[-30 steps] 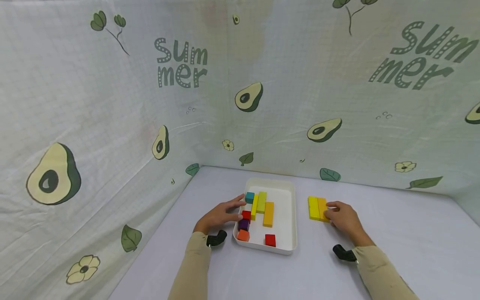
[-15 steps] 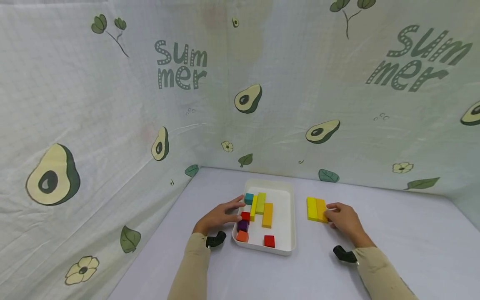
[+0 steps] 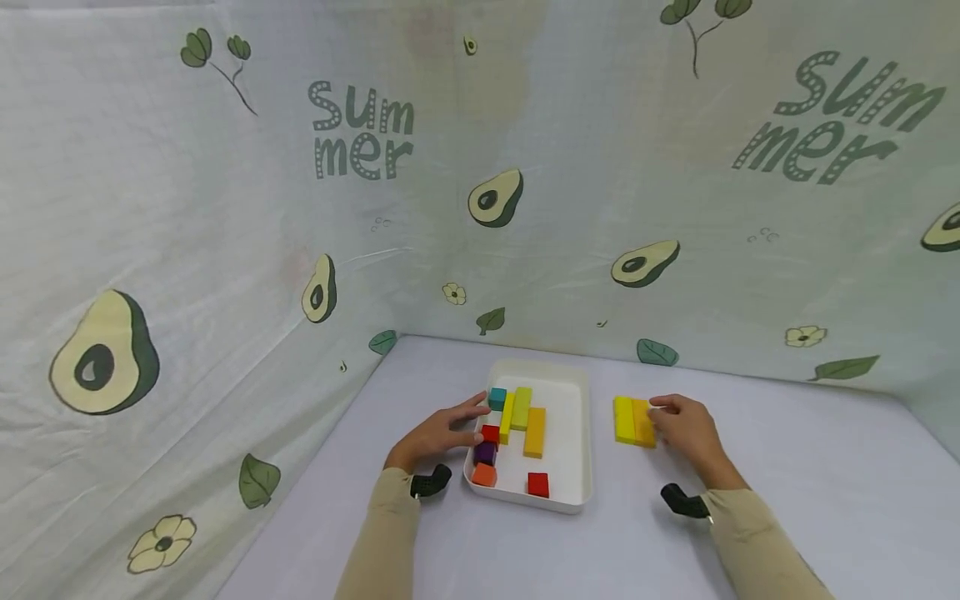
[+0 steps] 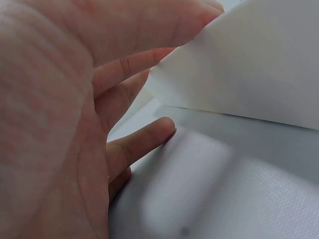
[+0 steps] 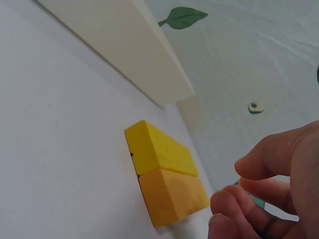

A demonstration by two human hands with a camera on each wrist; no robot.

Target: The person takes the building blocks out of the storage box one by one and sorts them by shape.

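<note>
My left hand (image 3: 437, 432) rests at the left rim of a white tray (image 3: 582, 433). In the left wrist view its spread thumb and fingers touch the tray wall (image 4: 249, 69). Inside the tray, near those fingertips, are a teal cube (image 3: 497, 398), a red cube (image 3: 490, 434) and a purple cube (image 3: 485, 452). Right of the tray, a yellow block (image 3: 624, 419) and an orange block (image 3: 642, 422) lie side by side, long faces together. Just beside the orange block hovers my right hand (image 3: 688, 429), its fingers loosely bent, holding nothing. A small gap separates them in the right wrist view.
Also in the tray are a thin yellow block (image 3: 507, 418), a lime block (image 3: 522, 408), an orange-yellow block (image 3: 535, 432), an orange cube (image 3: 484, 474) and another red cube (image 3: 537, 484). Printed cloth (image 3: 570, 208) hangs behind the white table (image 3: 555, 554).
My right hand has lifted slightly up and off the orange block, which stays beside the yellow one. The left hand and the tray's blocks keep their places.
</note>
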